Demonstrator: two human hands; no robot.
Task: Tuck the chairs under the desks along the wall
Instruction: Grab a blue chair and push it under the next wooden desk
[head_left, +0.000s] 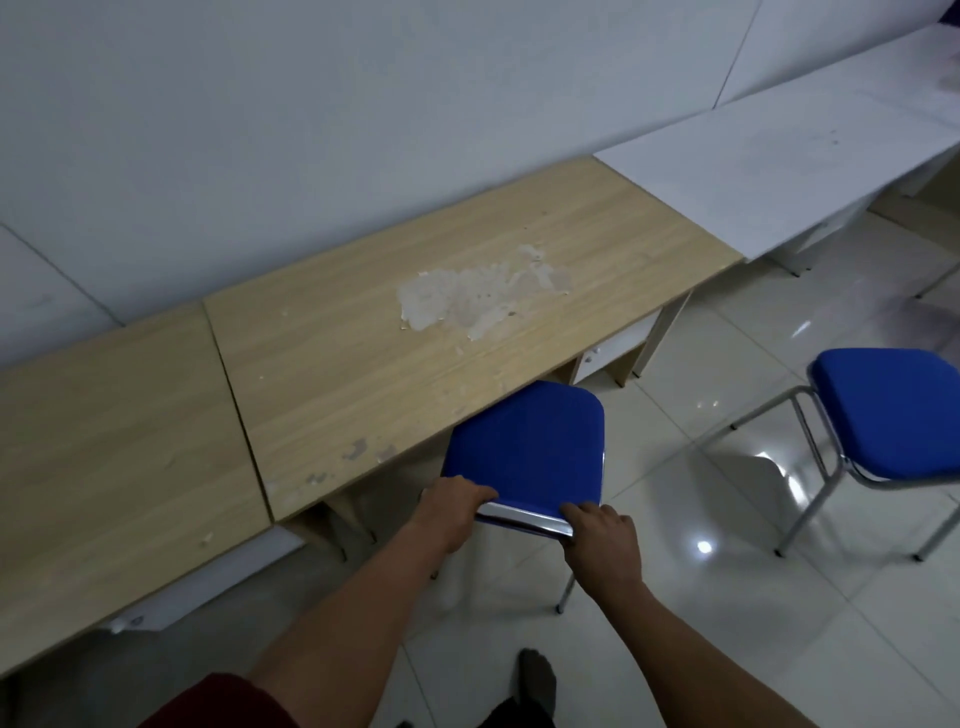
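Gripped near edge of blue padded chrome-framed chair seat (524, 449) with both hands: left hand (451, 512) and right hand (602, 535) fingers curled over rim. Seat lay straight ahead of fingers, far edge just under light wooden desk (415, 332); push direction forward. Second blue chair (888, 415) sat well right, untucked.

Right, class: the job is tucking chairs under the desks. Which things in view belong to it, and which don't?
Belongs:
blue padded chair being held
second blue padded chair
light wooden desk
white desk
left hand
right hand

Just there:
white wall
glossy tiled floor
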